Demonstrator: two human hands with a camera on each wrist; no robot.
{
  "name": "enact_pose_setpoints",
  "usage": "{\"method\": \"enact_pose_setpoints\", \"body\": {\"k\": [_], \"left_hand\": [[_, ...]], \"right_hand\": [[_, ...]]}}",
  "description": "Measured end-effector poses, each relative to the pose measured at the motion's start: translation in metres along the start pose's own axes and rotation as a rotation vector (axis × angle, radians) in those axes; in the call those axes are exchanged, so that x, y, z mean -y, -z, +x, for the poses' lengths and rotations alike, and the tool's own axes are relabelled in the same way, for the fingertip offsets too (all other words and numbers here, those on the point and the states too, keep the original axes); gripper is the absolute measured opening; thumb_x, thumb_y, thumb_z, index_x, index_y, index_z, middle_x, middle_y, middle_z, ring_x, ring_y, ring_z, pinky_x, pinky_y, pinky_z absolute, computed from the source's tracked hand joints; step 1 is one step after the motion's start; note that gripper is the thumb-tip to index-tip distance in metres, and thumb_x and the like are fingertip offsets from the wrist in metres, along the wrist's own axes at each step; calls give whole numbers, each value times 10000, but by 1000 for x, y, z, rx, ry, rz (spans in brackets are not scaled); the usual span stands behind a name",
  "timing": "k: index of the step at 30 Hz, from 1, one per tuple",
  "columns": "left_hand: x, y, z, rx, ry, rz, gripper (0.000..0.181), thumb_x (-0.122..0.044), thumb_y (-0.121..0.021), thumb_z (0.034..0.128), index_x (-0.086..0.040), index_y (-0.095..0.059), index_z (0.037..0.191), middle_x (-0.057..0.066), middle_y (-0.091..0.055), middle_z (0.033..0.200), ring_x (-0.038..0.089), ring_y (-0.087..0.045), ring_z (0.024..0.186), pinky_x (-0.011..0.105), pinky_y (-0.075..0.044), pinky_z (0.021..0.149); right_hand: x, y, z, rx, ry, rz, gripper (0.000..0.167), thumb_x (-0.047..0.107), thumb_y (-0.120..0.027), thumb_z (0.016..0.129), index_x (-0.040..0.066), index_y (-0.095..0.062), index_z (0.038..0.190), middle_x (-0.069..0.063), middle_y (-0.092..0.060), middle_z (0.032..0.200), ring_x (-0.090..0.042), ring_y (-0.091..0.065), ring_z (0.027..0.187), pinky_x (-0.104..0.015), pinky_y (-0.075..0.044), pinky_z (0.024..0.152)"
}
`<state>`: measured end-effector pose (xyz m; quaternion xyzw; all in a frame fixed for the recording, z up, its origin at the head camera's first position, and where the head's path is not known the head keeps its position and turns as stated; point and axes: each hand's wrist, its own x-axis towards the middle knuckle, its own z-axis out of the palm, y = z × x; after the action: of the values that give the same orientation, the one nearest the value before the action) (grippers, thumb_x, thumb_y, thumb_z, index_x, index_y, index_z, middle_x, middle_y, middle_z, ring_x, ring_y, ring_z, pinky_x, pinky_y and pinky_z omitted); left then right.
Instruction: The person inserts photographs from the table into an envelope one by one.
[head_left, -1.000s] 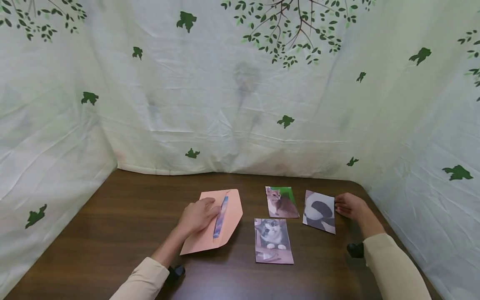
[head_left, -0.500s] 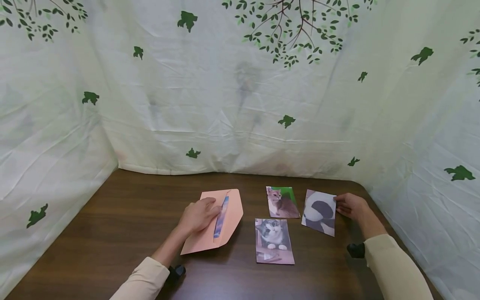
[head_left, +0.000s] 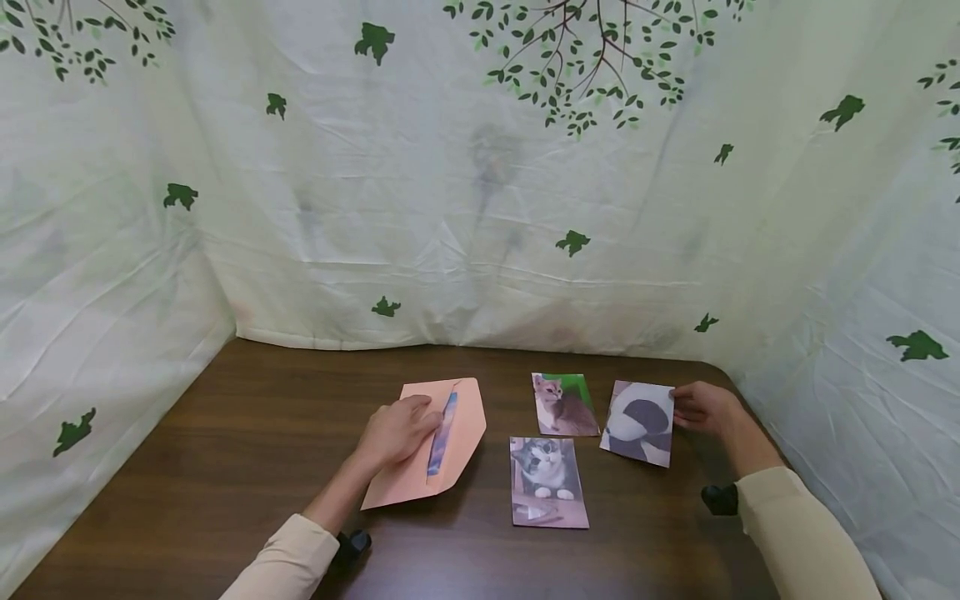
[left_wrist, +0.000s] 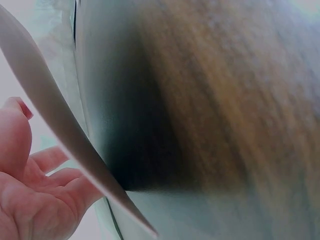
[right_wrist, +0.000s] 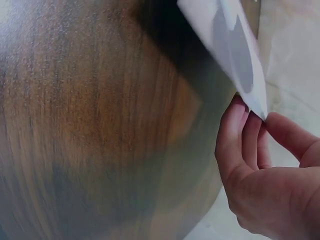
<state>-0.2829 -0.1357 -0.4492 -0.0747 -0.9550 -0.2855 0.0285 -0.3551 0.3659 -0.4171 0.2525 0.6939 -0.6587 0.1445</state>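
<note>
My left hand (head_left: 400, 432) grips a salmon-pink envelope (head_left: 463, 433) that is tilted up off the table. A blue and purple strip (head_left: 442, 433) shows through a slit in its face. In the left wrist view the envelope (left_wrist: 60, 120) appears edge-on, with fingers behind it. My right hand (head_left: 708, 408) pinches the right edge of a photo card (head_left: 639, 421) with a dark grey shape on a pale ground. The right wrist view shows thumb and fingertips meeting at a corner of that card (right_wrist: 232, 50), lifted above the wood.
A cat photo with a green background (head_left: 564, 404) lies at the back, left of the held card. Nearer lies a grey-and-white cat photo (head_left: 549, 483). The brown wooden table (head_left: 247, 450) ends at a leaf-printed white curtain (head_left: 465, 292).
The right hand has shifted slightly and now pinches the photo card, whose right edge has moved a little rightward and tilted. The left hand and envelope stay in place.
</note>
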Motion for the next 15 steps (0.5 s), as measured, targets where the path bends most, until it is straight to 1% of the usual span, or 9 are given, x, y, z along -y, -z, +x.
{"method": "enact_pose_setpoints", "body": {"k": [3,4,6,10,15], "left_hand": [[0,0,0,-3,0,-6,503,-360,-555,991,-26,-627,1360,191,-660,1339,491,-596,1222,577,-449,1028],[0,0,0,-6,-4,-4,498,-356,-555,991,-25,-631,1355,193,-664,1332,493,-599,1216,580,-451,1022],[-1,0,0,-2,0,-8,505,-366,-556,993,-29,-627,1362,189,-660,1340,490,-594,1226,577,-446,1031],[-1,0,0,1,-4,-3,508,-367,-549,994,-29,-625,1365,189,-658,1344,481,-597,1228,577,-449,1029],[-1,0,0,-1,-4,-2,501,-354,-551,991,-26,-626,1362,186,-657,1346,478,-596,1230,573,-448,1031]], "right_hand": [[2,-1,-1,-26,2,-15,187,70,-552,983,-23,-577,1144,6,-661,742,-166,-642,752,-324,-596,690],[3,-3,-2,-45,0,-16,214,72,-558,981,-24,-570,1172,5,-657,739,-168,-644,748,-327,-598,687],[4,-3,-3,-53,-1,-22,255,72,-557,984,-32,-554,1218,5,-649,738,-170,-649,745,-334,-604,694],[9,-3,-8,-36,6,-22,309,74,-546,993,-41,-530,1279,11,-646,741,-172,-659,734,-348,-613,712],[14,-1,-12,2,25,-51,391,90,-519,1011,-64,-494,1369,0,-644,824,-172,-662,755,-351,-616,742]]}}
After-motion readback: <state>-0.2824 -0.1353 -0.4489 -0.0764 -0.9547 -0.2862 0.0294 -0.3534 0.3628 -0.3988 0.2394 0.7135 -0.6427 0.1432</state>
